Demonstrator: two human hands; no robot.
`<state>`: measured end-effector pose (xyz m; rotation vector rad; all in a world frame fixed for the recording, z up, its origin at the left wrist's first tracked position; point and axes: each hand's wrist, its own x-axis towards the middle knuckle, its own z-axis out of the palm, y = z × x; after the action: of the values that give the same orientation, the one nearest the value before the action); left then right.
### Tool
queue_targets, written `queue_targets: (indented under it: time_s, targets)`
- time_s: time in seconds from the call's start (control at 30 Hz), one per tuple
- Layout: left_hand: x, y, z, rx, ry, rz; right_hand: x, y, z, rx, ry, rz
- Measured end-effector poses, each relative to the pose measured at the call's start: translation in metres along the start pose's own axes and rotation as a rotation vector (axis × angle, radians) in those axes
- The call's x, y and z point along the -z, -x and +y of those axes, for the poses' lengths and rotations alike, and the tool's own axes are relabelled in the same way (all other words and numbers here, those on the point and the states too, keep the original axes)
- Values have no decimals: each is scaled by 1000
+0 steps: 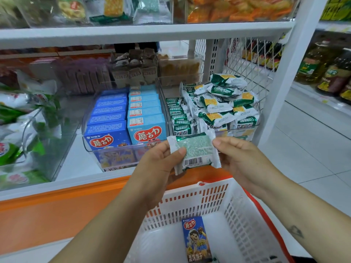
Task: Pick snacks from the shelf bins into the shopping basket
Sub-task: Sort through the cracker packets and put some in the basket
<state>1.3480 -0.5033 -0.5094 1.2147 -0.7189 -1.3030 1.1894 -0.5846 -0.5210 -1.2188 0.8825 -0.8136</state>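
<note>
Two grips pinch one green snack packet [196, 149] by its crimped side edges: the left hand [157, 162] with its thumb across the face, the right hand [243, 158] at the opposite seam. The packet hangs above the white shopping basket [190, 204], where a blue box [197, 242] lies, just before clear shelf bins [98, 154] of boxes and packets.

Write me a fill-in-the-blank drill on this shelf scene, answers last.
The left hand and right hand hold a snack packet whose printed ____ faces the camera.
The packet is held ____ the white shopping basket.
Inside the basket lies one ____ box.
Missing words: barcode, above, blue.
</note>
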Motion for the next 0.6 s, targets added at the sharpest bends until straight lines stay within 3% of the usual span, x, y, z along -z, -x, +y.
queue_targets:
  time_s: [0.13, 0.3, 0.43, 0.6]
  targets:
    - [4, -2, -2, -53, -42, 61, 0, -1, 3, -22, -59, -17]
    - [10, -6, -3, -219, -260, 187, 1, -1, 4, -5, -47, -43]
    - [9, -7, 1, -303, -321, 148, 1, 2, -9, 85, 158, -139]
    - [5, -8, 6, -413, -405, 99, 2, 10, -27, 290, 479, -35]
